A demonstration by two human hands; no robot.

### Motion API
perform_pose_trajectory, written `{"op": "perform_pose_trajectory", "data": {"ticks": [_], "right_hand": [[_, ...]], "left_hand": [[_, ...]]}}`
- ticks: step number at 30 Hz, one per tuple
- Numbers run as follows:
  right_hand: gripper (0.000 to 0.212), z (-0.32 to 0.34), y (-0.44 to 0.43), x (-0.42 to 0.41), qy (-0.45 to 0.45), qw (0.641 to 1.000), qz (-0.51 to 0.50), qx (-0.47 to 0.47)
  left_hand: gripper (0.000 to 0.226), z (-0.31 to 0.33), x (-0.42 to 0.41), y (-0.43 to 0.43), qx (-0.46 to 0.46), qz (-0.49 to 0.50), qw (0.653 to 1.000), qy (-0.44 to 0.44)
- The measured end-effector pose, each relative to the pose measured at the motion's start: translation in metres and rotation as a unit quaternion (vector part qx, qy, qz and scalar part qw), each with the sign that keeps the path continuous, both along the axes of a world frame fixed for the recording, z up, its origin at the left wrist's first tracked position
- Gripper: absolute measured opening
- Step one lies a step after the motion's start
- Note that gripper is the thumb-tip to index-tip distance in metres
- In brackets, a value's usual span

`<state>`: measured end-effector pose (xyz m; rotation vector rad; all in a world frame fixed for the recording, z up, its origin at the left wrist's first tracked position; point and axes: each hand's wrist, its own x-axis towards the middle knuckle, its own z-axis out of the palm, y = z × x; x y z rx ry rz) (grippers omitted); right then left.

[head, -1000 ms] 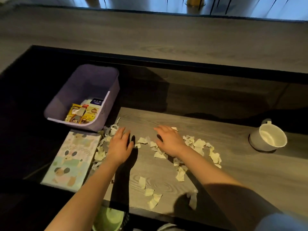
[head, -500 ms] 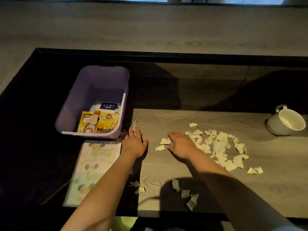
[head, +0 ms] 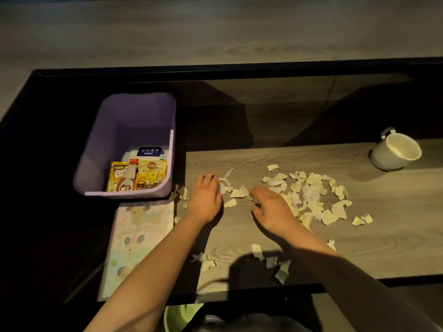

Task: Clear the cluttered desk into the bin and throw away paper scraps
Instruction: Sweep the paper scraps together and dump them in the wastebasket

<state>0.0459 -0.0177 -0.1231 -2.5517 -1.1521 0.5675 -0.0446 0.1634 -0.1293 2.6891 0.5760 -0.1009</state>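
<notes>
Paper scraps (head: 309,195) lie strewn over the middle of the desk (head: 374,248). The thickest heap sits right of centre, and a thinner scatter lies down by the front edge. Both hands are in among them!

The left hand (head: 205,197) lies flat, palm down, fingers straight and close together, gripping nothing, with loose scraps just off its fingertips. The right hand (head: 271,209) is at the heap's left fringe, its fingers spread and loosely bent, and nothing is pinched that I can see.

Towards the left edge, on the dark glassy part, stands the purple bin (head: 124,130). It is open-topped, with yellow snack packets (head: 141,176) and a dark-labelled wipes pack (head: 149,151) on its floor. A few scraps sit between its near right corner and the left hand. A pastel cartoon notebook (head: 141,240) lies flat just in front of the bin, close beside the left forearm. Far off by the right edge stands a white mug (head: 395,152), well apart from the heap.
</notes>
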Motion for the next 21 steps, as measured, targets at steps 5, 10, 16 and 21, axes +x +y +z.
{"op": "perform_pose_trajectory", "data": {"ticks": [5,10,16,21], "right_hand": [[0.058,-0.003,0.001,-0.029,-0.012,0.996,0.09,-0.018],[0.062,-0.016,0.004,-0.08,-0.045,0.957,0.285,-0.04],[0.058,-0.032,0.02,-0.115,-0.115,0.892,0.436,-0.033],[0.053,-0.029,0.037,-0.125,-0.149,0.886,0.438,-0.039]], "left_hand": [[0.052,-0.006,-0.042,0.01,0.103,0.111,0.98,0.133],[0.056,-0.012,-0.037,0.004,0.086,0.071,0.974,0.2],[0.052,-0.008,-0.026,0.006,0.003,-0.027,0.989,0.147],[0.051,0.009,-0.027,0.016,-0.113,-0.011,0.993,0.028]]}}
